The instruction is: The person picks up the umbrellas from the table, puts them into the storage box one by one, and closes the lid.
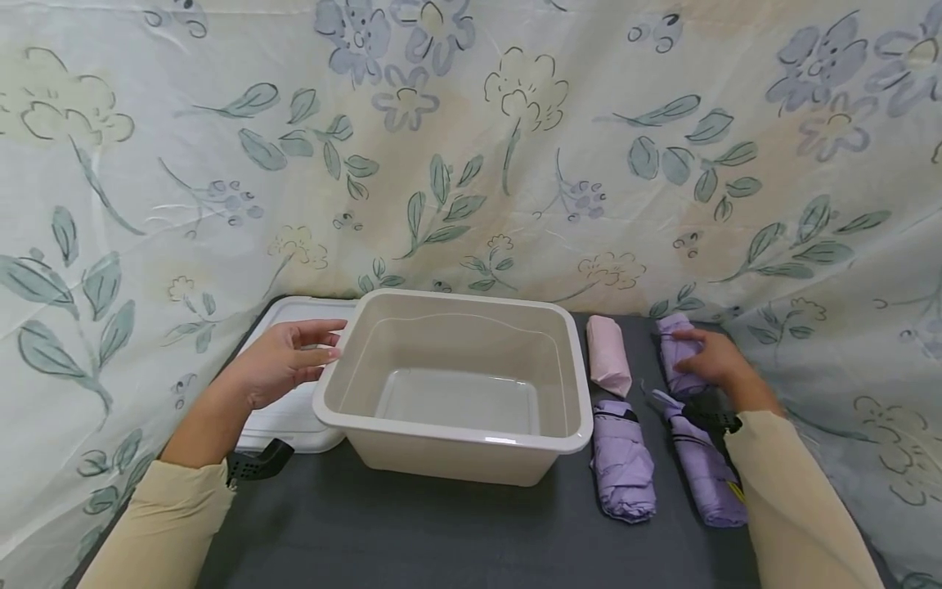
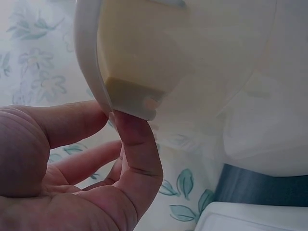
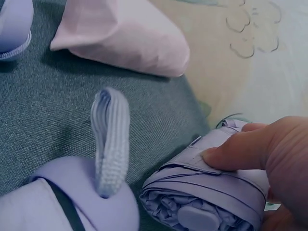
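"Nearest hazard?"

"The looped umbrella (image 1: pixel 706 474) on the counter (image 1: pixel 412 532): its wrist loop (image 3: pixel 118 144) stands up and could snag the right hand (image 1: pixel 710 360) on a lift"

"And the tub (image 1: pixel 456 455)?"

"The left hand (image 1: pixel 283 364) pinches its rim (image 2: pixel 85 53), so a hard tug might tip it"

"Farther back?"

"The rolled umbrella (image 1: pixel 668 352), at the counter's far right, grasped by the right fingers; its loose folds might slip. Its long axis runs front to back, gathered end toward the person"

held bundle (image 1: pixel 670 350) partly hidden, 2 sleeves (image 1: pixel 158 523) cut off
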{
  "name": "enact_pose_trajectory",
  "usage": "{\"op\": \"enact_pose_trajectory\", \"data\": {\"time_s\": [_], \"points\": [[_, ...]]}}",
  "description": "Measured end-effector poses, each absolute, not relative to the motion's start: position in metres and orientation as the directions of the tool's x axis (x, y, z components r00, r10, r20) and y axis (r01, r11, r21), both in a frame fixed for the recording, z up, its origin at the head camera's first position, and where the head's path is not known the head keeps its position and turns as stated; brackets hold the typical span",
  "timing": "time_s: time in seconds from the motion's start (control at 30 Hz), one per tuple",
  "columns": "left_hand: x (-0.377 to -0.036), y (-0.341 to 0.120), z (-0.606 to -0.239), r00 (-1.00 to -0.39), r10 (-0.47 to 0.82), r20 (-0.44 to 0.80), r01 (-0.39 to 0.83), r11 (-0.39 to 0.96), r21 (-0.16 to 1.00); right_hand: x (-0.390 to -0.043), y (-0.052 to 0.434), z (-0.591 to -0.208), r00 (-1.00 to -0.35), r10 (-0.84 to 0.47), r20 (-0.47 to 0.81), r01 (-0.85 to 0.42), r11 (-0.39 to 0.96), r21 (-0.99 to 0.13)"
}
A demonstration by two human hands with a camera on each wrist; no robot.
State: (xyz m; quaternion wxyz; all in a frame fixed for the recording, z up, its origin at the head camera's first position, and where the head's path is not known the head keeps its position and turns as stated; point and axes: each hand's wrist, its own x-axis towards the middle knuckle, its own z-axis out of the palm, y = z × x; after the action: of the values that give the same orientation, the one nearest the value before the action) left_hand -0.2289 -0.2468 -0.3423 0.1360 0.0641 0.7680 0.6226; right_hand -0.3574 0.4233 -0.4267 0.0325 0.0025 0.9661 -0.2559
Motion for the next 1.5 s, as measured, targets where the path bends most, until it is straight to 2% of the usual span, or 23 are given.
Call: {"op": "enact_pose_trajectory", "data": {"time_s": [0.3, 0.8, 1.1, 1.33, 1.5], "points": [[-0.228, -0.247, -0.344, -0.959, 0.255, -0.127, -0.067, 0.232, 0.97, -0.343, 0.418, -0.41, -0.998, 0.055, -0.033, 0.064, 0.823, -0.565], [-0.231, -0.242, -0.341, -0.959, 0.243, -0.149, -0.089, 0.24, 0.967, -0.318, 0.401, -0.383, -1.0, 0.002, -0.023, 0.016, 0.78, -0.625], [-0.233, -0.24, -0.337, -0.957, 0.242, -0.159, -0.1, 0.242, 0.965, -0.303, 0.386, -0.364, -1.0, 0.01, -0.002, 0.008, 0.653, -0.757], [-0.23, -0.239, -0.337, -0.957, 0.237, -0.165, -0.103, 0.251, 0.962, -0.286, 0.368, -0.35, -0.998, -0.02, -0.053, 0.039, 0.433, -0.901], [-0.227, -0.239, -0.339, -0.959, 0.239, -0.154, -0.093, 0.247, 0.965, -0.275, 0.354, -0.342, -0.999, -0.041, -0.034, 0.018, 0.346, -0.938]]}}
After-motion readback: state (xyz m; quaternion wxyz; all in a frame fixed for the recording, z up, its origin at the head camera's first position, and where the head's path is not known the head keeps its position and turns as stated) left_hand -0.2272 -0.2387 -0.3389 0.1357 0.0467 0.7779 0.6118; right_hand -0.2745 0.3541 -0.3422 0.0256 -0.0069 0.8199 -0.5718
